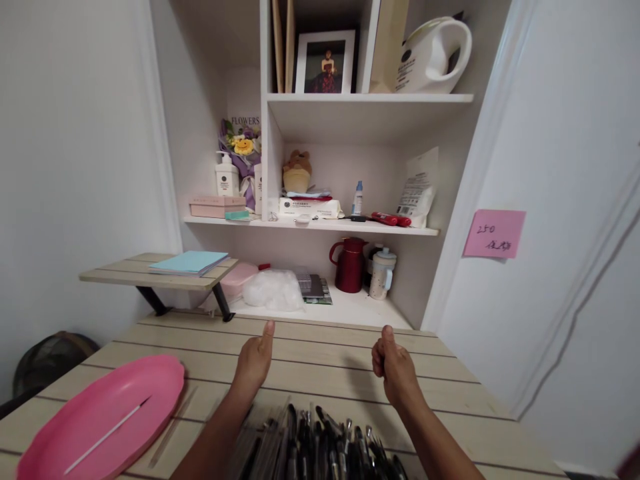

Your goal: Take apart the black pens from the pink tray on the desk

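Both arms reach forward over the slatted wooden table, fists apart and thumbs raised. My left hand [254, 360] is closed with its thumb up, and nothing shows in it. Opposite it, my right hand [396, 365] has its fingers curled in and thumb up, plainly holding nothing. Below and between them lies a dense bunch of black-handled brushes [325, 443], some apparently in clear sleeves, cut off by the bottom edge. To the left, a pink oval tray [155, 380] bears a thin white brush [107, 437] with a dark tip. A slim clear strip [173, 427] lies beside the tray.
A small raised stand [125, 272] holds light-blue paper [190, 262] at the back left. White shelves [350, 227] rise behind the table. Under them are a bagged white bundle [274, 290], a red jug [350, 267] and a pale cup [382, 275]. A pink note [495, 233] hangs at right.
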`<state>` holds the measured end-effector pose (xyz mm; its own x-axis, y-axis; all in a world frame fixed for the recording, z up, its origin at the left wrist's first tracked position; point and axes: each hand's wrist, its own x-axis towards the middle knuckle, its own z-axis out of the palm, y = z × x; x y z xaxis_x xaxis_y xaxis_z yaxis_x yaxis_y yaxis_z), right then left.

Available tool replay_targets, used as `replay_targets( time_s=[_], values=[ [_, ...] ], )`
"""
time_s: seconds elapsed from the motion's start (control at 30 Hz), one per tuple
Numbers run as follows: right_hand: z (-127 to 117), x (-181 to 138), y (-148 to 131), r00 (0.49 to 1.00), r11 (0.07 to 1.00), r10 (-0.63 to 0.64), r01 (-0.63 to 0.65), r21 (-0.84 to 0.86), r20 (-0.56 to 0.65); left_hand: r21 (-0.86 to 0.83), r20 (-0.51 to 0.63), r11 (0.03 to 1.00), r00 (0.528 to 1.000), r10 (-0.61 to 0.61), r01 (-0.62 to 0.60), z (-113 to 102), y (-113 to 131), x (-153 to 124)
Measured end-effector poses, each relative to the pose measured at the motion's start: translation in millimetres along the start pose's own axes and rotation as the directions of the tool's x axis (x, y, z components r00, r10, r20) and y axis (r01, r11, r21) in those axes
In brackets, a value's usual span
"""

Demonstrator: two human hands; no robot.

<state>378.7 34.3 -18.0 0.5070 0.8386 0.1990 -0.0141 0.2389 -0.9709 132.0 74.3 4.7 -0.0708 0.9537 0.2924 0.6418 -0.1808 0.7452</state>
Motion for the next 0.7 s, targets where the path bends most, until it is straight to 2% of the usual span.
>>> replay_targets(
  time_s=[0.47,0.7],
  values=[
    [2.7,-1.3,3.6,0.999,0.997,0.053,-0.053,0.054,0.010,0.021,0.054,0.998,0.997,-0.052,0.051,2.2,-3.1,1.9],
    [4.2,-3.6,5.2,0.998,0.997,0.050,-0.051,0.065,0.026,0.005,0.016,0.999,0.999,-0.032,0.031,3.9,-8.4,3.5]
  ],
)
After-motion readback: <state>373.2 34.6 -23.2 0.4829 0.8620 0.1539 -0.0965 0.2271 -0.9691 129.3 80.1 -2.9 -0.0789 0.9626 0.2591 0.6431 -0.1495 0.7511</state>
